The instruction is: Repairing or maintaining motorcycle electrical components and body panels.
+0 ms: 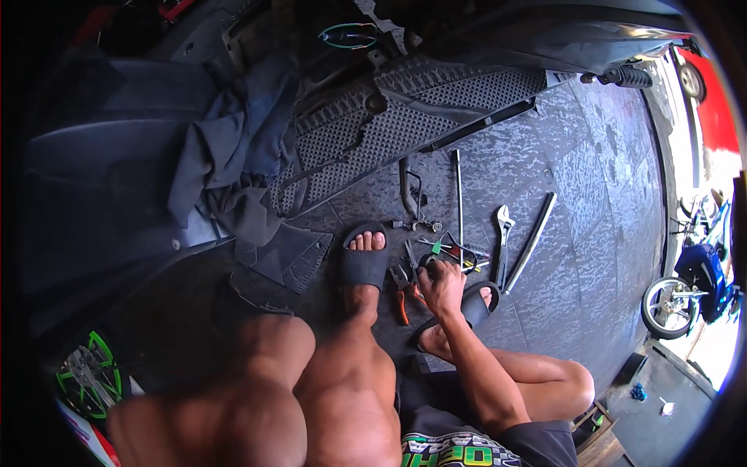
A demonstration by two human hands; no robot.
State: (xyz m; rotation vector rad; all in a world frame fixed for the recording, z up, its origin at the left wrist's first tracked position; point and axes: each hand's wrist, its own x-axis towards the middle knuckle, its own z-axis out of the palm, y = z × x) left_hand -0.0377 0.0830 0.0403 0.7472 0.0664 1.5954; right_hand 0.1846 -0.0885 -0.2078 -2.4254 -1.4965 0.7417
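My right hand (442, 286) reaches down to the floor among a cluster of hand tools. Its fingers are curled and closed; what they grip, if anything, is hidden beneath them. Close by on the left lie pliers (402, 300) with orange handles. Just beyond the fingers is a small green piece (437, 247) among thin tools. An adjustable wrench (503, 233) and a metal tube (537, 233) rest to the right. A thin metal rod (459, 187) points away from me. My left arm (272, 346) is a blurred, bent shape at lower left, and its hand does not show.
Across the far side stands a dark vehicle part with a textured panel (420, 117). A dark cloth (233, 148) hangs over it. My sandalled feet (364, 261) flank the tools. A bent metal pipe (406, 187) lies ahead. At right are a blue motorcycle (696, 284) and a red car (712, 101).
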